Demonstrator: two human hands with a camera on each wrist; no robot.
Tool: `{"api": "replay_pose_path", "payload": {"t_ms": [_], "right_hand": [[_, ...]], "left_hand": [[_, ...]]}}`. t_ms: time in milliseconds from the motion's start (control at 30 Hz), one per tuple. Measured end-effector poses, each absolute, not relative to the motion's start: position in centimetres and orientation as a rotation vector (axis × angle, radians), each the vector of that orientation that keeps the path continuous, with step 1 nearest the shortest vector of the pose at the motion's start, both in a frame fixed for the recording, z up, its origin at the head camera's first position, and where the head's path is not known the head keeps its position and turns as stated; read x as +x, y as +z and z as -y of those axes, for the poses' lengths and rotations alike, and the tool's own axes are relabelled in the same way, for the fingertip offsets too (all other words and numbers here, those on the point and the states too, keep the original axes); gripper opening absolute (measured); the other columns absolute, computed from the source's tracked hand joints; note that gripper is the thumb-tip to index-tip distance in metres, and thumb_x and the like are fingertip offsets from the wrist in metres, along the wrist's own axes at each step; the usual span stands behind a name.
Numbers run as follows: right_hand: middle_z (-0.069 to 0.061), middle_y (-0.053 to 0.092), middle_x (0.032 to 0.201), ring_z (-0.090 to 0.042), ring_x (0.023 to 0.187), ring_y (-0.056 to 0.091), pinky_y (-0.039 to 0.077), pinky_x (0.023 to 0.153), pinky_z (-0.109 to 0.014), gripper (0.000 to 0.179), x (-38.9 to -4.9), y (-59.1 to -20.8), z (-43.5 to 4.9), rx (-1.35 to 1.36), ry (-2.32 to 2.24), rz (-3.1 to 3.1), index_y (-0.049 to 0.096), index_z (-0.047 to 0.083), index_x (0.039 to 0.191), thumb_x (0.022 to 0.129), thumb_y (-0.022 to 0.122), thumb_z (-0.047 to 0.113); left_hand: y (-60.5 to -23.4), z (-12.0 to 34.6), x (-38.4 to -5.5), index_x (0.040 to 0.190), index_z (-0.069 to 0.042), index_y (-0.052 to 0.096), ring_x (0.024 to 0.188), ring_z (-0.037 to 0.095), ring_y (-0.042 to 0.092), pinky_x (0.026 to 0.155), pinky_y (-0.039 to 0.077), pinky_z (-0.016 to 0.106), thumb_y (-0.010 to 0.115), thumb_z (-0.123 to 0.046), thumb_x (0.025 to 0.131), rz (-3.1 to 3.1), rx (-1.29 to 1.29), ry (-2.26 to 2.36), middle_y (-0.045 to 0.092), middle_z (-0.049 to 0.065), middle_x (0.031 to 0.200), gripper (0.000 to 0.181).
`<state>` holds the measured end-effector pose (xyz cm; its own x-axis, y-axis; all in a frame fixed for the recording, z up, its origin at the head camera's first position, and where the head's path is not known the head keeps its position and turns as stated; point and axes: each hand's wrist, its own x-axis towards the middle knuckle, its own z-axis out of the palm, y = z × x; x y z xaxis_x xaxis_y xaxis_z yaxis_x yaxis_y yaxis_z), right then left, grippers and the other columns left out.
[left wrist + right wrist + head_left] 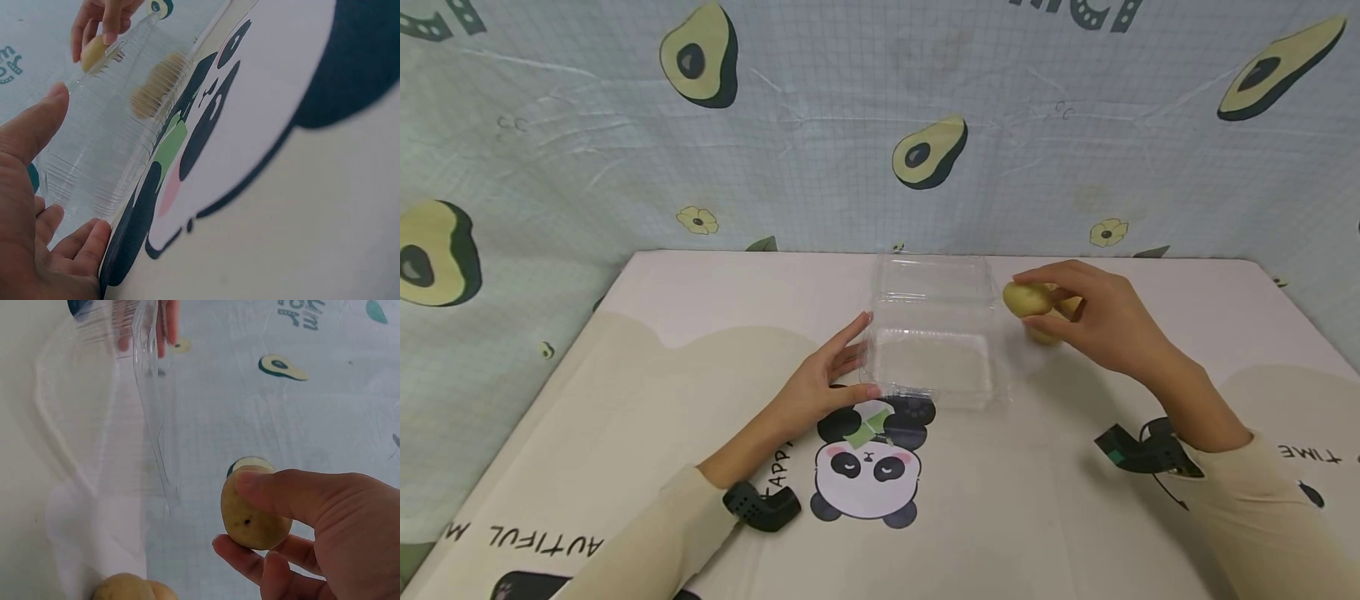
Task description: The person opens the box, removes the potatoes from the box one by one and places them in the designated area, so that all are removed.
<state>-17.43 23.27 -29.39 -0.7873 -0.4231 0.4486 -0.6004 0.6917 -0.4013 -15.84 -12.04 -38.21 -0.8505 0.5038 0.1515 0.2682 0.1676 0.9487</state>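
A clear plastic clamshell box (934, 354) lies with its lid (934, 279) folded back on the far side. My left hand (827, 379) rests against the box's left side, fingers extended along the wall and thumb at the near corner. In the left wrist view the thumb (47, 122) is by the rim and the fingertips are low at the base. To the right of the box, my right hand (1093, 317) pinches a small yellow potato (256, 512) between thumb and fingers, raised above the table. More potatoes (125, 589) lie below it, partly hidden by the hand in the head view.
The table (1000, 517) wears a pale cloth printed with a panda (868, 479). Behind it hangs an avocado-print curtain (820, 167). A dark object (527, 586) shows at the near left edge. Each wrist carries a black camera mount (763, 507).
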Motion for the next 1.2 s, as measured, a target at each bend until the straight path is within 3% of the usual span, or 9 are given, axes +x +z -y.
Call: {"api": "replay_pose_path", "payload": {"t_ms": [700, 1200], "right_hand": [[0.003, 0.063, 0.112, -0.007, 0.081, 0.058, 0.044, 0.058, -0.012, 0.049, -17.5, -30.1, -26.6, 0.691, 0.695, 2.619, 0.066, 0.019, 0.120, 0.074, 0.082, 0.009], [-0.007, 0.061, 0.116, -0.026, 0.083, 0.065, 0.047, 0.060, -0.017, 0.048, -17.5, -31.1, -28.7, 0.611, 0.681, 2.725, 0.065, 0.014, 0.123, 0.078, 0.080, 0.009]], "left_hand": [[-38.1, 12.2, -15.7, 0.154, -0.023, 0.018, 0.138, 0.024, 0.031, 0.108, 0.033, 0.033, 0.075, -0.019, 0.085, -2.233, 0.760, 1.750, 0.020, -0.006, 0.157, 0.090], [-38.1, 12.1, -15.7, 0.154, -0.022, 0.017, 0.138, 0.024, 0.031, 0.109, 0.033, 0.033, 0.074, -0.017, 0.085, -2.229, 0.767, 1.756, 0.019, -0.005, 0.157, 0.090]]}}
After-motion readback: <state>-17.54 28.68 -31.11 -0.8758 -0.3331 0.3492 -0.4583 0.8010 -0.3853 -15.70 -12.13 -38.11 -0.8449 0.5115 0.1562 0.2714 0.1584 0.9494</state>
